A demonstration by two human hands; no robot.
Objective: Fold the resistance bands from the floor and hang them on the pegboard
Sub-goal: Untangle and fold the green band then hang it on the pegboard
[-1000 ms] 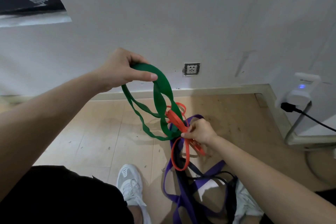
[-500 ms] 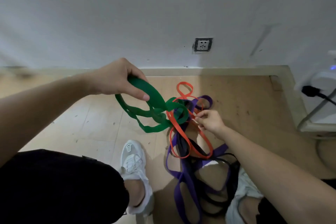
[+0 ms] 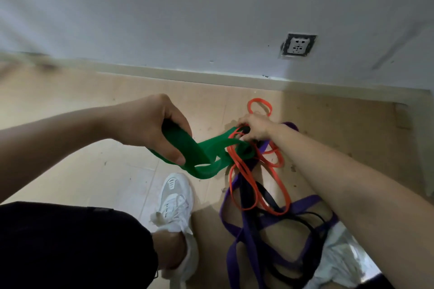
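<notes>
Lowered, still knotted
Left hand (image 3: pixel 152 124) grips the green band (image 3: pixel 206 150), now nearer the floor (image 3: pixel 94 171); right hand (image 3: pixel 254 128) pinches the orange band (image 3: pixel 258 185) at their knot; folding must wait.

figure: pale wood-plank floor (image 3: pixel 82 171), speckled with small dark marks, meeting a baseboard (image 3: pixel 211 75) at the far wall. lying on it, a tangled heap of purple band (image 3: pixel 307 203), black band (image 3: pixel 266 196) and orange band (image 3: pixel 258 100); a white shoe (image 3: pixel 175 192) stands just left of the heap.
</notes>
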